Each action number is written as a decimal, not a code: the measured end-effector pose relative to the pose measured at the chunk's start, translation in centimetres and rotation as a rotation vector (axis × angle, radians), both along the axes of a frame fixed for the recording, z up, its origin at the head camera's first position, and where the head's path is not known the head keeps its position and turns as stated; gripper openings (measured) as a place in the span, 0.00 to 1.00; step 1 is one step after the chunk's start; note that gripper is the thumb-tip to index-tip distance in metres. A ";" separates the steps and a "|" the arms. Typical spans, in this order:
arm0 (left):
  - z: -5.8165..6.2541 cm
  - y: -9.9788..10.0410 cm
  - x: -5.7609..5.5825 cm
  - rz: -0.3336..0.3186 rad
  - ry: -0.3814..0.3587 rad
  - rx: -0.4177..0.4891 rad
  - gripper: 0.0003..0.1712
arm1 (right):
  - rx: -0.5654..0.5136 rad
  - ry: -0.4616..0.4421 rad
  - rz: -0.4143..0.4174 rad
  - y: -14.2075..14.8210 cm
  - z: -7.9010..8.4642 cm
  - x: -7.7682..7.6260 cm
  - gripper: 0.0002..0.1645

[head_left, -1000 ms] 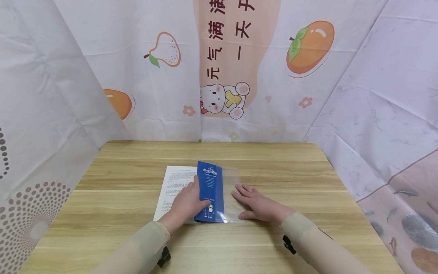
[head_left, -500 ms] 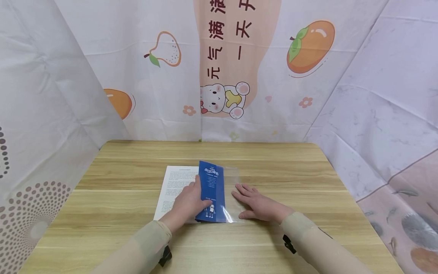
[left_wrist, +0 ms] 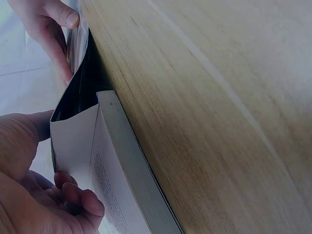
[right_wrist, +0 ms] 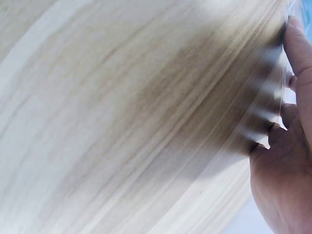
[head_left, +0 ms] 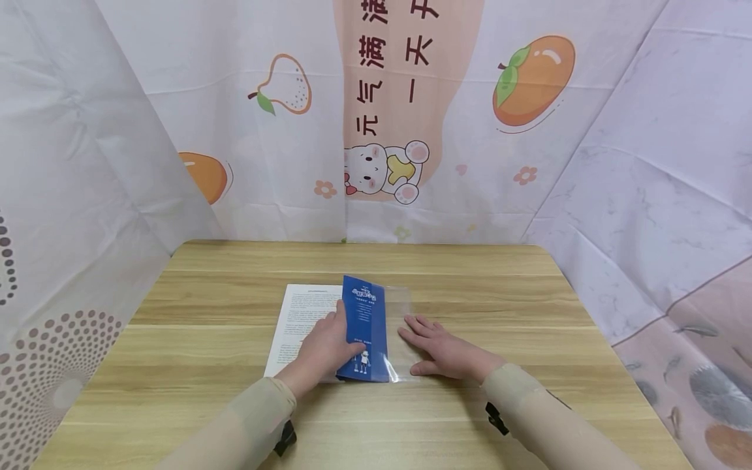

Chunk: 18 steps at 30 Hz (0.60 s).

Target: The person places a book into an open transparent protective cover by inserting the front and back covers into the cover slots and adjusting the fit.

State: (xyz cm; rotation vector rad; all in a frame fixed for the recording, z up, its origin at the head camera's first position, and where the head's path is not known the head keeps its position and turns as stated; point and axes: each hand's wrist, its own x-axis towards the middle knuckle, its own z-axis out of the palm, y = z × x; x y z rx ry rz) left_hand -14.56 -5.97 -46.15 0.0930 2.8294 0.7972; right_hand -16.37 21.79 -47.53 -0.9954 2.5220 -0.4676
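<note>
A book lies on the wooden table, with a printed white page [head_left: 296, 326] showing on the left. Its blue cover [head_left: 371, 326] stands lifted and bent over to the right. My left hand [head_left: 326, 346] holds that cover, thumb on the blue side; in the left wrist view, fingers [left_wrist: 90, 200] curl by the white inner side. From under the blue cover a clear plastic cover [head_left: 402, 333] reaches out to the right. On its right part rests my right hand [head_left: 440, 349], fingers spread. The page block [left_wrist: 129, 161] lies flat on the table in the left wrist view.
The wooden table [head_left: 205, 313] extends around the book on all sides. Behind it hangs a white printed cloth [head_left: 282, 163], with more cloth at the left [head_left: 76, 196] and right [head_left: 658, 163].
The left hand and the blue cover have shifted slightly to the right. My right hand has stayed in place on the clear plastic.
</note>
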 end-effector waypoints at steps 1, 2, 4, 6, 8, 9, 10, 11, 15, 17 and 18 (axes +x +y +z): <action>0.0 0.0 0.0 0.002 -0.002 0.000 0.60 | -0.001 0.002 0.002 0.0 0.0 0.0 0.47; 0.1 0.1 0.0 0.004 -0.003 -0.002 0.60 | -0.002 0.003 0.003 0.0 0.0 0.0 0.47; 0.1 0.1 0.0 0.006 -0.005 -0.007 0.60 | -0.003 0.003 0.005 0.0 0.0 0.0 0.47; 0.1 0.2 0.0 0.006 -0.005 -0.014 0.60 | -0.002 0.003 0.003 0.0 0.0 0.0 0.47; 0.1 0.2 0.0 0.004 -0.002 -0.022 0.60 | 0.000 0.000 0.000 0.0 0.0 0.0 0.47; 0.1 0.3 0.0 0.004 0.000 -0.024 0.60 | 0.001 -0.001 -0.002 0.0 0.0 0.0 0.47; 0.1 0.3 0.0 0.004 0.002 -0.027 0.60 | 0.002 -0.001 -0.003 0.0 0.1 0.0 0.48; 0.1 0.3 0.0 0.003 0.004 -0.028 0.60 | 0.003 -0.001 -0.004 0.0 0.1 0.0 0.47; 0.0 0.3 0.0 0.002 0.006 -0.033 0.60 | 0.009 0.000 -0.005 -0.1 0.0 0.0 0.48; 0.0 0.3 0.0 0.000 0.005 -0.036 0.61 | 0.010 0.001 -0.005 -0.1 0.0 0.0 0.47; 0.0 0.3 0.0 0.000 0.006 -0.039 0.61 | 0.010 0.002 -0.005 -0.1 0.0 0.0 0.47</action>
